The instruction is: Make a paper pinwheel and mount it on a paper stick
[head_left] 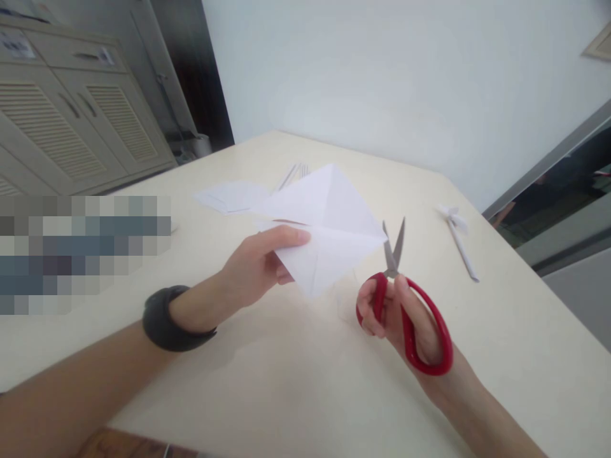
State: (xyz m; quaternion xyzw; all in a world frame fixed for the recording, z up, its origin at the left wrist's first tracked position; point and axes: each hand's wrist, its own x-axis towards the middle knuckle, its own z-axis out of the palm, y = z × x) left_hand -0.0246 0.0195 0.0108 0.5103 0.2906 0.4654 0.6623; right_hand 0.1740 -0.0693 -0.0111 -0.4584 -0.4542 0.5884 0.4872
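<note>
My left hand (260, 264) pinches a folded white paper (329, 222) by its lower left edge and holds it above the cream table (296, 381). A dark bangle sits on that wrist. My right hand (405, 318) grips red-handled scissors (410, 305), fingers through the loops. The steel blades are spread apart and point up, close to the paper's right corner without touching it.
More white paper sheets (231, 194) lie flat behind the folded one. A small folded paper piece with a long strip (459, 238) lies at the right. A louvred cabinet (71, 121) stands to the left, a white wall behind. A blurred patch covers the left table edge.
</note>
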